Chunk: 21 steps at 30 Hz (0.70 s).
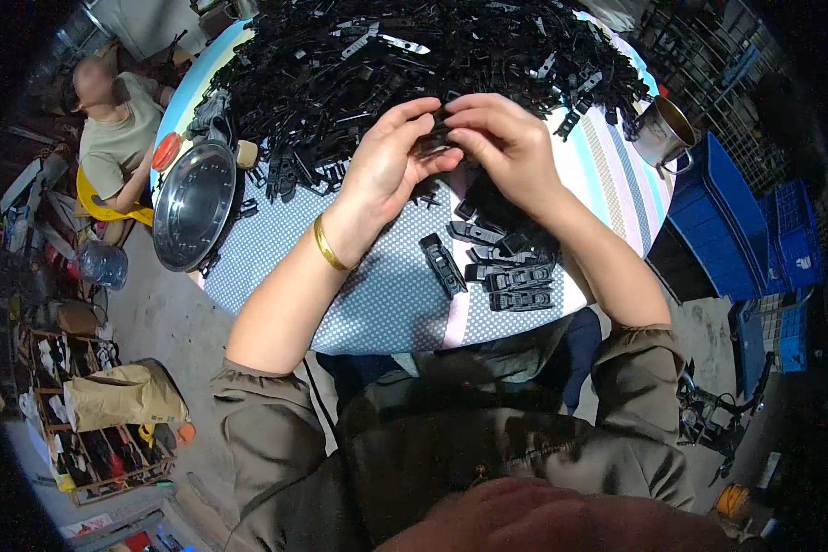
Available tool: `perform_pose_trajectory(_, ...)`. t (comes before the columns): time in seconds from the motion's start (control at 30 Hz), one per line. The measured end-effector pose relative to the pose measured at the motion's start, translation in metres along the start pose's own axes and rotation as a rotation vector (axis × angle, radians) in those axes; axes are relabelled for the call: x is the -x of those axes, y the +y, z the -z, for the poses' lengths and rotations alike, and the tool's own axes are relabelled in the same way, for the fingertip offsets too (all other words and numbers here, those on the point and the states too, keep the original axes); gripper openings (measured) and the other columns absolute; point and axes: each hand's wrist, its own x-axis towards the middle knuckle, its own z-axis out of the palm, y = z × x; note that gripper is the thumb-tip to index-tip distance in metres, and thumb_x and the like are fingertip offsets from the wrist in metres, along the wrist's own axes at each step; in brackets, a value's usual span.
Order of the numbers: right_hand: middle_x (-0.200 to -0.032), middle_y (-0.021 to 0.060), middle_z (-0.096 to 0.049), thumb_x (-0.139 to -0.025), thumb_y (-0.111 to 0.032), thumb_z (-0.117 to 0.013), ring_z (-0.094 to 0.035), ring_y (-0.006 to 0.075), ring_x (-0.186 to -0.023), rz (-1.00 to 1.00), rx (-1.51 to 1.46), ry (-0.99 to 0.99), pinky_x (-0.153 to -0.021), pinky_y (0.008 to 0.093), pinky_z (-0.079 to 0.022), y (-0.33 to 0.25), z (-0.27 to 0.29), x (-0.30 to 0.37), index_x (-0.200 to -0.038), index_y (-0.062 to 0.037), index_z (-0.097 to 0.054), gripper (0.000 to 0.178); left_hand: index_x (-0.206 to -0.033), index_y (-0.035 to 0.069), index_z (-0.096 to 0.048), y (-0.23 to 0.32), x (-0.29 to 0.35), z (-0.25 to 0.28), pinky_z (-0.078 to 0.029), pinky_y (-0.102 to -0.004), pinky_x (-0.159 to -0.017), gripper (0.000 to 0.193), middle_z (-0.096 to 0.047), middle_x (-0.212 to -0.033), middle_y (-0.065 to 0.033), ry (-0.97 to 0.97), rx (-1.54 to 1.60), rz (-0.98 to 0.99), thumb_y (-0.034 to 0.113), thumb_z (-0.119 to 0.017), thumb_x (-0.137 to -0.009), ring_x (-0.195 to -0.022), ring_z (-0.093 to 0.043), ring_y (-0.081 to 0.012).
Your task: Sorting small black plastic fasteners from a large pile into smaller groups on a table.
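My left hand and my right hand meet over the front of a large heap of black plastic parts. Between their bent fingertips is a small black plastic part. Its shape blends into the dark heap behind, so its outline is hard to make out. Nearer to me, below the right hand, several long black plastic pieces lie side by side in a group. One more black piece lies slanted to their left on the patterned tablecloth.
On the table's left stand a metal basin, a red lid and a small beige block. A metal pot is at the right edge, near blue crates. Another person sits at left; a paper bag tops a rack.
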Motion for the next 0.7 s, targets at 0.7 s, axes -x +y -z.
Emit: perform_pose_trajectory(0.7,-0.093,0.0120,-0.059,-0.068,0.007,-0.057,-0.060,0.0221,-0.079,0.149,0.107,-0.086,-0.064,0.0259,-0.049,-0.005,0.019,-0.005,-0.086,-0.0004,-0.058,0.019,-0.096,-0.001,-0.044,-0.010,-0.001,-0.005,-0.048,-0.0201,-0.063,0.025,-0.054,-0.080,-0.0048,0.012,-0.648,-0.453,-0.005,-0.056,-0.075,-0.072,-0.055,-0.0096)
